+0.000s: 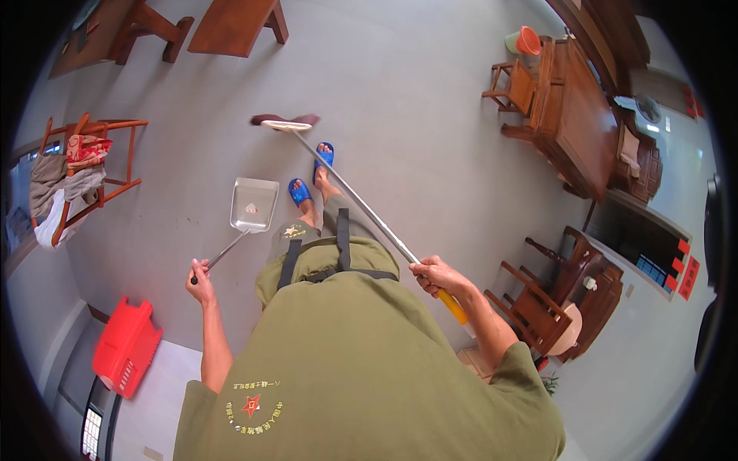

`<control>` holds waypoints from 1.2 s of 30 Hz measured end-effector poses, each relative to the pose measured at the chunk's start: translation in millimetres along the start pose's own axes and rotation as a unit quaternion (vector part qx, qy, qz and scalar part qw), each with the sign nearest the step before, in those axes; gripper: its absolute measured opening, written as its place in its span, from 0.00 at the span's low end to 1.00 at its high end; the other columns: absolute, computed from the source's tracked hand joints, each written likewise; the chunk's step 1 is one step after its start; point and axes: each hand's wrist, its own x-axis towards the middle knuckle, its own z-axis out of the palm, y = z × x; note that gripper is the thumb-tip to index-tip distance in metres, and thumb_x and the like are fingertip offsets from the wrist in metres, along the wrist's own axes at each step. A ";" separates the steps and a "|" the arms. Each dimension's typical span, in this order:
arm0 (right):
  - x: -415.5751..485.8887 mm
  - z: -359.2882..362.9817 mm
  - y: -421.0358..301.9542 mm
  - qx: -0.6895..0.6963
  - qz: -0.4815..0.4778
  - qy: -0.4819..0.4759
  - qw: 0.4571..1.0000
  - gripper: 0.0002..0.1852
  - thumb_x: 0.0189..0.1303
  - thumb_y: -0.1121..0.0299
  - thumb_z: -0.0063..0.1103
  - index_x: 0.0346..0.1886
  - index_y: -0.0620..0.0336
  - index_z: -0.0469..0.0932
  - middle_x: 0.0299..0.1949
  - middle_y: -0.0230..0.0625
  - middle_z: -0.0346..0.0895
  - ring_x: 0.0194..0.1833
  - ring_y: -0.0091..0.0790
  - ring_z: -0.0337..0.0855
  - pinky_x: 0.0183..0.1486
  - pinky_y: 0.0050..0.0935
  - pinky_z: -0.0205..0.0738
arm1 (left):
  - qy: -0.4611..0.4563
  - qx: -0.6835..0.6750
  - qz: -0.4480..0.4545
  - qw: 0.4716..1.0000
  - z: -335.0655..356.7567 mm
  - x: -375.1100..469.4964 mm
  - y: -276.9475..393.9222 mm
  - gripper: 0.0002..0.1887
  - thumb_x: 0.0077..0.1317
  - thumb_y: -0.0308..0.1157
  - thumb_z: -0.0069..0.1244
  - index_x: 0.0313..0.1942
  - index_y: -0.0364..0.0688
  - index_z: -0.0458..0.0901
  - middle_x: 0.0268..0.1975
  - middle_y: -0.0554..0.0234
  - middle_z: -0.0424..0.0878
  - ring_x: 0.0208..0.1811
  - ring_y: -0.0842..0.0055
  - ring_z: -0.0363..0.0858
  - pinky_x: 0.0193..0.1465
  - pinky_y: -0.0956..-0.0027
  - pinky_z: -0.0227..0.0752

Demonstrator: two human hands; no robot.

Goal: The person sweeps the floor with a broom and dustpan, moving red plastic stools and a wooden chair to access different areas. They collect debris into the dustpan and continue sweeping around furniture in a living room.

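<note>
My right hand (439,275) is closed round the long metal handle of a broom (369,212), just above its yellow grip. The broom's dark reddish bristles (308,120) lie at the grey floor beyond my feet, slightly blurred. In my left hand (200,281) is the thin handle of a metal dustpan (253,201). The pan is left of my feet, with a small heap of pale and reddish debris (251,208) in it. Blue slippers (300,192) are on my feet, between the pan and the broom handle.
A wooden rack (122,190) with cloths stands left, above a red plastic crate (124,346). Wooden benches (233,26) are at the top. On the right are a wooden stool (516,86), a large wooden table (582,121), a bucket (526,40) and a wooden chair (536,317). Dark specks (187,220) mark the floor.
</note>
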 end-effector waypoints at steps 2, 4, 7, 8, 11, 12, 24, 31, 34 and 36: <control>-16.0 16.2 4.5 -0.001 -0.014 0.010 1.000 0.17 0.70 0.55 0.55 0.29 0.55 0.67 0.16 0.22 0.59 0.14 0.18 0.56 0.15 0.27 0.54 | -0.006 0.004 -0.002 1.000 -2.7 -1.7 -3.1 0.26 0.74 0.50 0.46 0.23 0.39 0.73 0.39 0.60 0.89 0.41 0.77 0.82 0.43 0.69 0.74; -18.5 23.0 8.1 0.013 -0.045 0.023 0.999 0.17 0.70 0.55 0.55 0.30 0.56 0.68 0.16 0.23 0.60 0.13 0.19 0.58 0.15 0.27 0.56 | -0.010 0.003 -0.004 1.000 -7.8 0.2 -8.4 0.26 0.74 0.50 0.47 0.23 0.39 0.73 0.39 0.61 0.89 0.40 0.77 0.81 0.44 0.68 0.74; -3.6 9.4 11.3 0.050 -0.083 0.054 0.994 0.17 0.70 0.54 0.56 0.32 0.59 0.71 0.16 0.26 0.62 0.13 0.21 0.62 0.14 0.27 0.61 | -0.008 -0.005 -0.001 1.000 -12.6 -2.4 -18.4 0.26 0.74 0.50 0.47 0.23 0.39 0.73 0.38 0.62 0.89 0.39 0.78 0.81 0.44 0.68 0.74; 1.1 -2.2 10.4 0.060 -0.102 0.076 0.990 0.17 0.69 0.55 0.56 0.32 0.60 0.71 0.16 0.27 0.63 0.13 0.21 0.62 0.14 0.27 0.61 | -0.008 0.001 -0.002 1.000 -13.4 -3.4 -20.7 0.26 0.74 0.50 0.47 0.23 0.39 0.73 0.39 0.62 0.89 0.39 0.78 0.81 0.44 0.68 0.74; 24.6 -42.7 -2.3 0.051 -0.126 0.172 0.976 0.17 0.69 0.55 0.54 0.32 0.58 0.70 0.16 0.24 0.60 0.13 0.21 0.60 0.14 0.27 0.60 | -0.003 0.013 -0.008 1.000 -15.3 -9.4 -26.8 0.26 0.74 0.51 0.46 0.23 0.39 0.74 0.39 0.62 0.89 0.39 0.78 0.81 0.44 0.67 0.75; 38.2 -58.1 -4.7 0.052 -0.138 0.197 0.969 0.17 0.69 0.55 0.53 0.31 0.59 0.69 0.15 0.24 0.59 0.13 0.20 0.60 0.14 0.27 0.60 | -0.004 0.018 -0.008 1.000 -15.7 -11.5 -30.8 0.26 0.74 0.51 0.46 0.24 0.39 0.74 0.39 0.62 0.89 0.40 0.78 0.81 0.44 0.67 0.75; 62.5 -84.5 74.4 0.094 -0.053 0.043 0.993 0.19 0.71 0.61 0.51 0.22 0.56 0.65 0.12 0.28 0.60 0.12 0.27 0.64 0.14 0.34 0.66 | 0.076 -0.035 -0.063 0.995 -13.1 -93.2 -20.0 0.23 0.74 0.51 0.46 0.28 0.41 0.72 0.48 0.58 0.87 0.53 0.70 0.80 0.57 0.54 0.74; 13.6 -116.3 44.7 -0.038 -0.025 -0.050 0.998 0.17 0.71 0.55 0.52 0.29 0.55 0.69 0.15 0.22 0.59 0.14 0.20 0.59 0.16 0.27 0.57 | 0.135 -0.059 -0.080 0.986 6.4 -128.2 -4.3 0.21 0.74 0.50 0.47 0.32 0.41 0.73 0.50 0.54 0.86 0.58 0.66 0.80 0.61 0.53 0.72; 14.3 -121.8 9.6 -0.179 -0.055 -0.001 0.982 0.18 0.71 0.53 0.53 0.33 0.59 0.72 0.20 0.25 0.65 0.18 0.21 0.66 0.17 0.27 0.62 | 0.148 -0.065 -0.077 0.984 4.8 -136.3 3.5 0.22 0.73 0.51 0.47 0.33 0.40 0.73 0.50 0.51 0.86 0.57 0.65 0.81 0.61 0.53 0.73; 31.7 -145.8 0.2 -0.268 -0.108 0.038 0.957 0.19 0.70 0.54 0.55 0.37 0.64 0.75 0.21 0.28 0.68 0.20 0.23 0.69 0.18 0.29 0.68 | 0.172 -0.069 -0.074 0.980 -2.1 -152.0 3.7 0.22 0.73 0.52 0.47 0.31 0.40 0.74 0.49 0.51 0.87 0.56 0.65 0.81 0.60 0.53 0.73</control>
